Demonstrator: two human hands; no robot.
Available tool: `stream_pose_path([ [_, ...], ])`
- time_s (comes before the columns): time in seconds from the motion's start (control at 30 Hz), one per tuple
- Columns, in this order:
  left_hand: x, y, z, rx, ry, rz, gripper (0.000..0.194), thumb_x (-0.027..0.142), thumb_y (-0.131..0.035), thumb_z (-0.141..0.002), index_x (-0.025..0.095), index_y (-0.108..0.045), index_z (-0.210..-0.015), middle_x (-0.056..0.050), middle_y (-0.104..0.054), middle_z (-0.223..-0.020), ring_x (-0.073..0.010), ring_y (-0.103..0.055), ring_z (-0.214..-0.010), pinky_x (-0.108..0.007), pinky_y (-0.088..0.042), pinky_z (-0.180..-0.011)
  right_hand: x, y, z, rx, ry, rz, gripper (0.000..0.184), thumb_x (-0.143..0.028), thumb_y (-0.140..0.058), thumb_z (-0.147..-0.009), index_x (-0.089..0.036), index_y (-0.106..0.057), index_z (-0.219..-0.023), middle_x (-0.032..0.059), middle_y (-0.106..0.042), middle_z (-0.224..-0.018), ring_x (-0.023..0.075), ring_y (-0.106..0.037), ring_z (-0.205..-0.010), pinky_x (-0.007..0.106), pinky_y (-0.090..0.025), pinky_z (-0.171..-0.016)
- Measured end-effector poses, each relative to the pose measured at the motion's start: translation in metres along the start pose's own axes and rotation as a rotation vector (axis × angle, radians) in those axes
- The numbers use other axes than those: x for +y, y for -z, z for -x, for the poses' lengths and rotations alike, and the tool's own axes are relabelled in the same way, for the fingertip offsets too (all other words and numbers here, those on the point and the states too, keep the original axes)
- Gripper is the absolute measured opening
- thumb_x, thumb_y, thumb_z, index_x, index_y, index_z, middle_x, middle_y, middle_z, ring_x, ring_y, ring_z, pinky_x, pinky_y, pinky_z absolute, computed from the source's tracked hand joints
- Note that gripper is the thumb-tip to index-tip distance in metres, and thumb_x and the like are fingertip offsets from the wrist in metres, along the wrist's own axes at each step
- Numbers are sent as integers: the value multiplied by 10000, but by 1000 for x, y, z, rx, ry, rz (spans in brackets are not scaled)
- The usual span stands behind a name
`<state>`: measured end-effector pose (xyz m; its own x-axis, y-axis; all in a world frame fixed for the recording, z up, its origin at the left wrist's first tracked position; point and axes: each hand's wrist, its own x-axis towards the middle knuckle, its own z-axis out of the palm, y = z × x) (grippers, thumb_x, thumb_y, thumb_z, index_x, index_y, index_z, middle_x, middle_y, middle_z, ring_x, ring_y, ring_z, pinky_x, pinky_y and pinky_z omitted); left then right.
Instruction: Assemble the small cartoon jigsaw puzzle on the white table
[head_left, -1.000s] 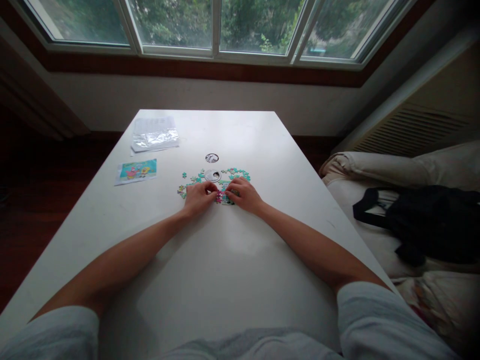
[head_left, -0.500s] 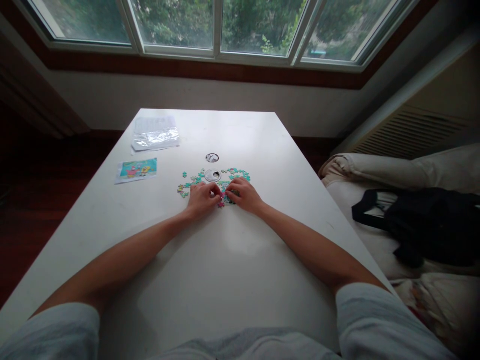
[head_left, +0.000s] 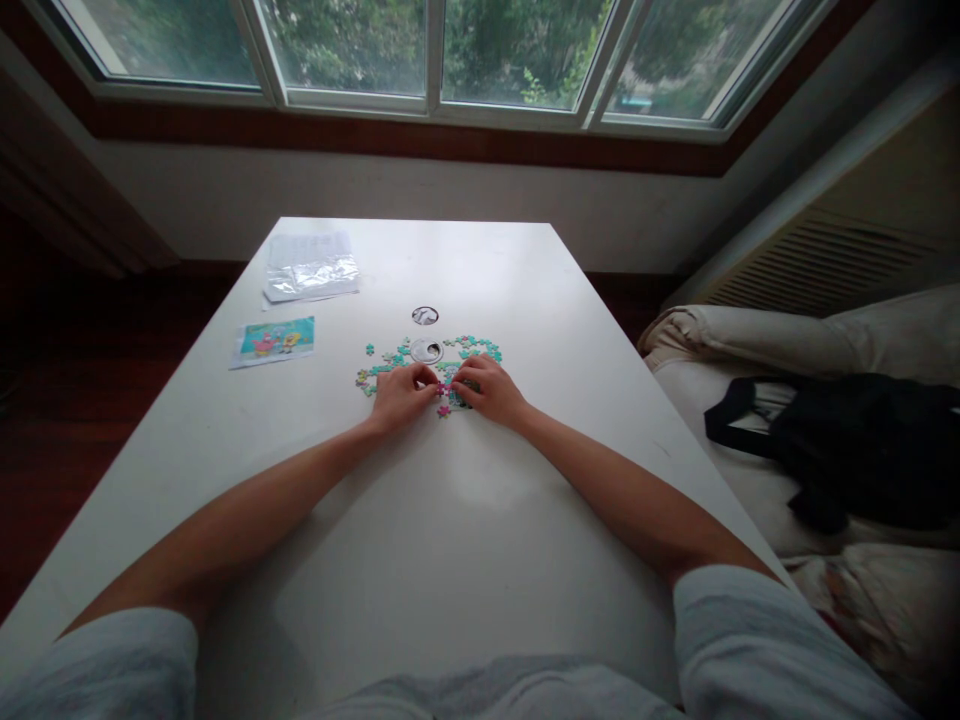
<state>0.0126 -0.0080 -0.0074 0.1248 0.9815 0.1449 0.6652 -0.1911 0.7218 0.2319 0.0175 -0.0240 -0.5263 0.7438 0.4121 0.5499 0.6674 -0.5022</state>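
My left hand [head_left: 403,396] pinches a pink puzzle piece [head_left: 441,389] between thumb and fingers, low over the white table. Just across from it, my right hand [head_left: 489,388] has its fingers curled down on joined puzzle pieces [head_left: 454,398], partly hidden under the fingertips. The pink piece is at the left edge of these pieces; whether it is locked in cannot be seen. A loose pink puzzle piece [head_left: 443,411] lies just below, nearer to me. Green and teal puzzle pieces [head_left: 470,346] are scattered beyond both hands.
A round metallic-looking disc [head_left: 427,351] lies among the pieces, with a smaller oval one [head_left: 424,316] behind it. On the left are a cartoon picture sheet [head_left: 273,342] and a clear plastic bag over papers [head_left: 312,268]. A dark garment [head_left: 862,450] lies on the sofa at right.
My left hand has shifted slightly left and away from me, leaving the loose pink piece below in fuller view. My right hand stays nearly in place.
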Motion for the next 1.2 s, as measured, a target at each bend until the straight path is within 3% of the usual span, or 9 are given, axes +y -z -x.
stream_pose_path([
  [0.2, -7, 6, -12, -25, 25, 68, 162, 353, -679, -772, 218, -742, -835, -11, -760, -825, -181, -641, -762, -305, -489, -739, 3, 0, 0, 2, 9, -2, 136, -284, -634, -958, -248, -750, -896, 62, -669, -970, 238, -561, -969, 423, -446, -923],
  [0.43, 9, -2, -5, -14, 34, -11, 101, 320, -666, -797, 237, -722, -795, 2, -756, -828, -196, -647, -783, -346, -467, -794, 5, 0, 1, 8, 17, -17, 139, -284, -638, -958, -246, -757, -896, 61, -680, -963, 237, -570, -967, 428, -445, -926],
  [0.63, 15, -8, -1, 19, -37, -149, 65, 285, -670, -810, 244, -712, -782, 0, -736, -799, -232, -645, -854, -414, -422, -914, 6, 0, 1, 5, 17, -27, 132, -276, -640, -955, -252, -761, -907, 60, -680, -963, 238, -568, -972, 431, -441, -931],
  [1.0, 12, -7, 0, 32, -132, -205, 56, 290, -700, -837, 236, -701, -823, 1, -733, -840, -220, -624, -859, -372, -406, -853, 6, 0, 0, 21, 33, -7, 133, -274, -647, -957, -236, -754, -889, 55, -683, -938, 228, -581, -953, 406, -445, -907],
  [1.2, 3, 1, 2, -7, -283, -256, 87, 270, -671, -894, 243, -752, -914, -23, -742, -930, -219, -632, -933, -374, -411, -883, 4, 3, 1, 65, 31, -3, 128, -265, -633, -966, -235, -748, -918, 54, -704, -954, 229, -600, -944, 409, -447, -912],
])
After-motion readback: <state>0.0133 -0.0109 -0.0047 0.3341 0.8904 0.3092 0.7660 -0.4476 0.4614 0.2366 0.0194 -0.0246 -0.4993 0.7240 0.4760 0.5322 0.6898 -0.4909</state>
